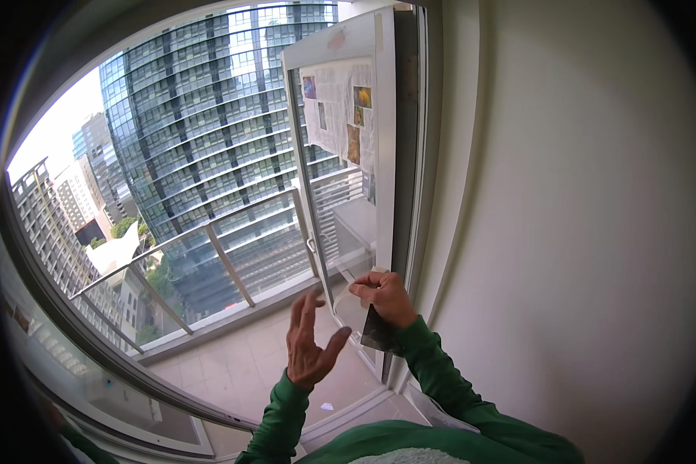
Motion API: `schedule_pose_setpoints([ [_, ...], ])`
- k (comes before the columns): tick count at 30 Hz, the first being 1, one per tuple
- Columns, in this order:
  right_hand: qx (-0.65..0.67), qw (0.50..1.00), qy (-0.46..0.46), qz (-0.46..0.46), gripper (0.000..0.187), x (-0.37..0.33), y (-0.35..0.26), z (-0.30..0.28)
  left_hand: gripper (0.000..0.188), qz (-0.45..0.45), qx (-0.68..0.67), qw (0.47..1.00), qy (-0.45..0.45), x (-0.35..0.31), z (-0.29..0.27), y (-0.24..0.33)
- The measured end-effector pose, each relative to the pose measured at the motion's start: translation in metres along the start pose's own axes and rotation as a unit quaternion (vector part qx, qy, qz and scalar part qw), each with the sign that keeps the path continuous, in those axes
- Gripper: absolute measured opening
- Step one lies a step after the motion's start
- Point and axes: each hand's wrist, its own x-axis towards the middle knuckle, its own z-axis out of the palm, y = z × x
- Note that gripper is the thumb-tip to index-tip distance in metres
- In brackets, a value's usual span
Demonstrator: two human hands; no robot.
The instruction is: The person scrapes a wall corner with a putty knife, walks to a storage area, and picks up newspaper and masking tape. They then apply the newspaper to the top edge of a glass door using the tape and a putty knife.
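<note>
My right hand is closed, its thumb and forefinger pinched together in front of the lower part of an open glass door. A dark, flat sheet with a pointed corner hangs below that hand. A tan bit shows above the knuckles, and I cannot tell whether it belongs to the same sheet. To the left, my left hand is held up with fingers apart and nothing in it. Newspaper sheets with coloured pictures cover the upper glass of the door. A white handle sits on the door's left edge.
Beyond the doorway lies a tiled balcony floor with a metal and glass railing. A white scrap lies on the tiles. A plain wall rises close on my right. Another framed glass panel stands at lower left.
</note>
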Motion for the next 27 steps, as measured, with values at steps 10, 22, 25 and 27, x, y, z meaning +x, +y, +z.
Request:
schedule_pose_setpoints([
  [10, 0.056, 0.996, 0.018, 0.072, 0.018, 0.006, -0.022, -0.021, 0.060, 0.130, -0.289, 0.869, -0.380, -0.065, 0.023, 0.058],
  [22, 0.086, 0.994, 0.045, 0.048, 0.015, 0.010, -0.036, -0.019, 0.027, 0.053, -0.459, 0.769, -0.442, -0.086, 0.067, 0.069],
  [25, 0.073, 0.995, 0.049, 0.037, 0.015, 0.008, -0.035, -0.029, 0.024, -0.010, -0.466, 0.752, -0.466, -0.082, 0.060, 0.069],
  [27, 0.059, 0.996, 0.062, 0.019, 0.016, 0.010, -0.029, -0.036, 0.022, -0.062, -0.485, 0.739, -0.464, -0.079, 0.064, 0.068],
])
